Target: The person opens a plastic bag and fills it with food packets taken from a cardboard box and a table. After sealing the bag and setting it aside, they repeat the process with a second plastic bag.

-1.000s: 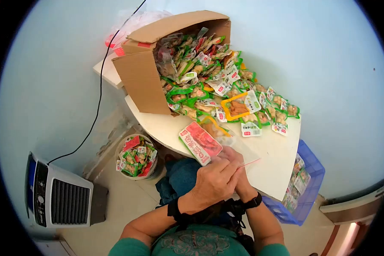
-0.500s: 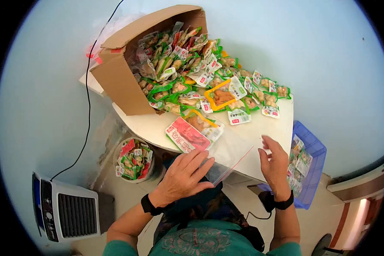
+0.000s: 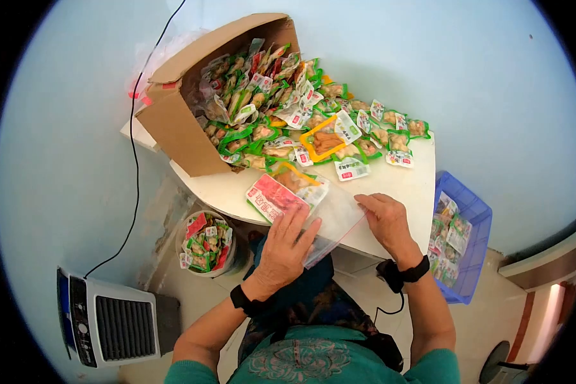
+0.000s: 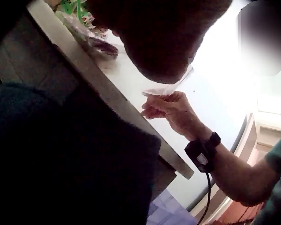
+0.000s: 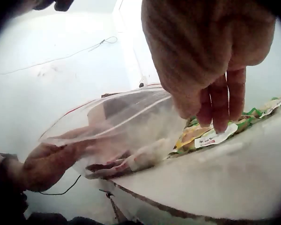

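Observation:
A clear zip bag (image 3: pixel 339 221) with a red line along its mouth lies at the table's near edge. At its far end are a red-and-white food packet (image 3: pixel 272 197) and a yellow-edged packet (image 3: pixel 294 181). My left hand (image 3: pixel 281 249) rests with straight fingers over the bag and the near end of the red packet. At the bag's right side my right hand (image 3: pixel 388 224) pinches the plastic between thumb and fingers. Seen in the right wrist view, the bag's mouth (image 5: pixel 107 105) gapes, with the left hand (image 5: pixel 51 161) at its edge.
A tipped cardboard box (image 3: pixel 185 134) spills many green-edged food packets (image 3: pixel 262 134) over the white table (image 3: pixel 390 185). Below left stands a bucket (image 3: pixel 224 272) of packets; a blue crate (image 3: pixel 470 256) with more is at right. An air cooler (image 3: pixel 115 323) stands on the floor.
My hands, together at the bag a second ago, have parted. The left spread flat over bag and packet; the right lifted off to the right, then came back and took the bag's edge.

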A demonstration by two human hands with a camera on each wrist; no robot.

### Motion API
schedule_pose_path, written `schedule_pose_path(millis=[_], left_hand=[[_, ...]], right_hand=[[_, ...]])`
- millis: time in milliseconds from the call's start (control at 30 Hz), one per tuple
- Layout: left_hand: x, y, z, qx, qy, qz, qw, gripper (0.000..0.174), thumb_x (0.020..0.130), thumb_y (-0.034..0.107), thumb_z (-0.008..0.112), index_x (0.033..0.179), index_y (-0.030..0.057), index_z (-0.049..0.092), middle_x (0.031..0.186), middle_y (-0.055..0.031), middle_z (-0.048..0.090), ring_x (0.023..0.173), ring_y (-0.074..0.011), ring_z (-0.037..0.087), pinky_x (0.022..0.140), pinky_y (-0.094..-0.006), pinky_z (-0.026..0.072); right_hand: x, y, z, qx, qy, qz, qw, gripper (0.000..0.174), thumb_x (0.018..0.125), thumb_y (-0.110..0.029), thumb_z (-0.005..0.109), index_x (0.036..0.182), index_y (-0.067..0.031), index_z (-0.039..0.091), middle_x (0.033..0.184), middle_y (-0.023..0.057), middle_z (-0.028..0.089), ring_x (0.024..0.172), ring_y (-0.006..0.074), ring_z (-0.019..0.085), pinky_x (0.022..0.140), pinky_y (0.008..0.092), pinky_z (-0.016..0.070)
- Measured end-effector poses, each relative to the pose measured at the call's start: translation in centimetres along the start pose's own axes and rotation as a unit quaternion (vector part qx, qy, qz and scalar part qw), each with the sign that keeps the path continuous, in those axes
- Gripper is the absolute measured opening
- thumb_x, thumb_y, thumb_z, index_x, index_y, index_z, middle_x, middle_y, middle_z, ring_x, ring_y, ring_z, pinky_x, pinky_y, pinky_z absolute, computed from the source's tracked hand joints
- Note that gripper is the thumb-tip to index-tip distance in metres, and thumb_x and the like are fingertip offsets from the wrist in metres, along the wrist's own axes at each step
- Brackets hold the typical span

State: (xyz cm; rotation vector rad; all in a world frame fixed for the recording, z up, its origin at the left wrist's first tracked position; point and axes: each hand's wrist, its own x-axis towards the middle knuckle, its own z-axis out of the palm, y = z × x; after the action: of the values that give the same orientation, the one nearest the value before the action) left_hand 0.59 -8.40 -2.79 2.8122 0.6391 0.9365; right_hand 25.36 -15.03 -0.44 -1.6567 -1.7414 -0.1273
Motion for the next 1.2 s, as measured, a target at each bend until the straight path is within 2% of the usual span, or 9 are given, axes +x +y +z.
schedule_pose_path(millis=[200,233,333,433,533,667,700,800,1200], left_hand=[[2.8,-1.4,-4.0,-0.162,0.074,-0.058,0.982,0.043,0.089,0.010,0.060,0.131,0.0020,0.057,0.137,-0.0189,0.054,0.130,-0.0392,0.048,0.112,-0.0459,0.0345],[3.8,-1.0,-5.6,-0.217,0.078,-0.091,0.969,0.036,0.097,0.012,0.053,0.130,-0.0012,0.058,0.133,-0.0186,0.059,0.125,-0.0352,0.054,0.110,-0.0430,0.0368],[5.9,-0.2,-9.4,-0.483,0.075,-0.236,0.840,0.037,0.103,0.021,0.048,0.129,-0.0037,0.058,0.129,-0.0158,0.062,0.121,-0.0293,0.057,0.107,-0.0408,0.0410],[7.1,-1.9,-10.9,-0.524,0.077,-0.227,0.817,0.044,0.105,0.030,0.045,0.127,-0.0056,0.058,0.123,-0.0153,0.065,0.115,-0.0249,0.061,0.102,-0.0379,0.0457],[7.2,-1.2,-11.3,-0.620,0.072,-0.260,0.737,0.044,0.105,0.031,0.044,0.123,-0.0070,0.057,0.112,-0.0180,0.067,0.107,-0.0294,0.065,0.097,-0.0418,0.0510],[6.4,-1.6,-9.3,-0.659,0.070,-0.306,0.684,0.042,0.105,0.030,0.044,0.122,-0.0067,0.056,0.109,-0.0189,0.068,0.102,-0.0317,0.067,0.094,-0.0433,0.0527],[6.3,-1.9,-8.9,-0.675,0.061,-0.297,0.673,0.042,0.105,0.030,0.046,0.121,-0.0065,0.057,0.108,-0.0191,0.068,0.102,-0.0324,0.068,0.093,-0.0437,0.0535],[6.6,-2.0,-8.5,-0.678,0.050,-0.285,0.676,0.041,0.105,0.030,0.046,0.120,-0.0064,0.058,0.106,-0.0183,0.069,0.102,-0.0326,0.068,0.093,-0.0433,0.0538],[9.8,-2.0,-9.1,-0.629,0.095,-0.228,0.738,0.032,0.102,0.024,0.054,0.118,-0.0021,0.062,0.103,-0.0132,0.071,0.092,-0.0263,0.071,0.086,-0.0374,0.0564]], right_hand=[[3.2,-1.3,-1.6,0.133,0.088,-0.008,0.987,0.015,0.082,0.001,0.068,0.096,-0.0030,0.071,0.084,0.0133,0.070,0.076,0.0293,0.068,0.068,0.0359,0.0547],[4.2,-2.0,-2.3,0.150,0.117,-0.028,0.981,0.009,0.085,-0.003,0.069,0.094,-0.0021,0.071,0.082,0.0120,0.070,0.071,0.0253,0.066,0.064,0.0338,0.0524],[6.8,-4.3,-4.9,0.194,0.129,-0.029,0.972,0.007,0.086,-0.006,0.070,0.091,-0.0015,0.072,0.078,0.0084,0.069,0.066,0.0177,0.062,0.059,0.0297,0.0480],[8.1,-5.8,-6.2,0.285,0.138,0.002,0.949,0.009,0.088,-0.010,0.071,0.087,-0.0012,0.073,0.072,0.0030,0.067,0.062,0.0091,0.057,0.056,0.0251,0.0432],[8.0,-5.9,-6.7,0.377,0.074,0.064,0.921,0.012,0.090,-0.012,0.071,0.086,-0.0005,0.073,0.070,-0.0003,0.066,0.062,0.0047,0.055,0.055,0.0234,0.0420],[7.1,-5.4,-5.6,0.438,0.058,0.108,0.890,0.018,0.092,-0.015,0.069,0.085,0.0015,0.072,0.071,0.0012,0.067,0.063,0.0052,0.058,0.056,0.0213,0.0454],[6.9,-5.1,-5.5,0.451,0.048,0.127,0.882,0.019,0.092,-0.016,0.068,0.085,0.0009,0.072,0.071,0.0027,0.067,0.065,0.0074,0.063,0.057,0.0215,0.0499],[6.7,-4.7,-5.3,0.497,0.050,0.178,0.848,0.019,0.093,-0.017,0.066,0.087,0.0006,0.072,0.072,0.0041,0.068,0.065,0.0104,0.067,0.057,0.0229,0.0527],[7.5,-5.3,-7.6,0.478,0.124,0.151,0.856,0.014,0.095,-0.012,0.065,0.094,0.0011,0.070,0.072,0.0051,0.067,0.060,0.0119,0.066,0.052,0.0232,0.0494]])
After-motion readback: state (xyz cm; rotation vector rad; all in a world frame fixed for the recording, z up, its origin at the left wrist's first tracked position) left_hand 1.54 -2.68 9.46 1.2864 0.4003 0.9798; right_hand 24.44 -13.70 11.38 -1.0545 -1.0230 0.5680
